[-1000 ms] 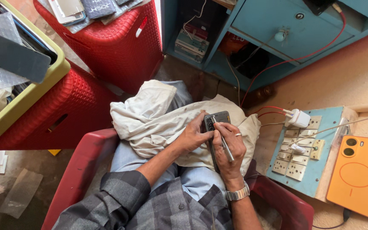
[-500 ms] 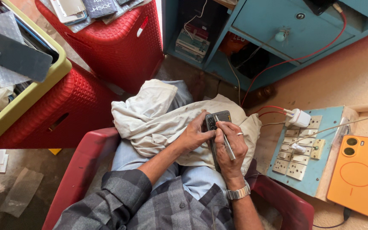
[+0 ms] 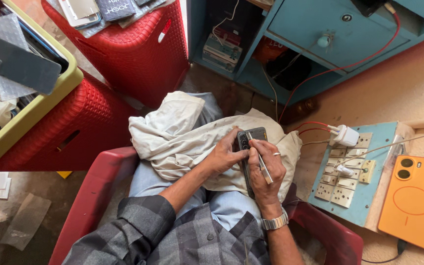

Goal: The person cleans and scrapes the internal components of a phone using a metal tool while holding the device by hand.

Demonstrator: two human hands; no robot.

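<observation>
Presently I have both hands over my lap, working above a cream cloth (image 3: 172, 137) spread on my knees. My left hand (image 3: 224, 157) is closed around a dark phone (image 3: 249, 142), steadying it upright on its edge against the cloth. My right hand (image 3: 266, 169) pinches a thin metal tool (image 3: 261, 164), its upper end laid against the phone's face; a ring and a wristwatch (image 3: 275, 223) show on that side. To my right, a blue switchboard (image 3: 354, 172) with a white charger (image 3: 345, 135) plugged in lies just beside an orange phone (image 3: 413, 201). Red baskets (image 3: 138, 54) stand well ahead.
</observation>
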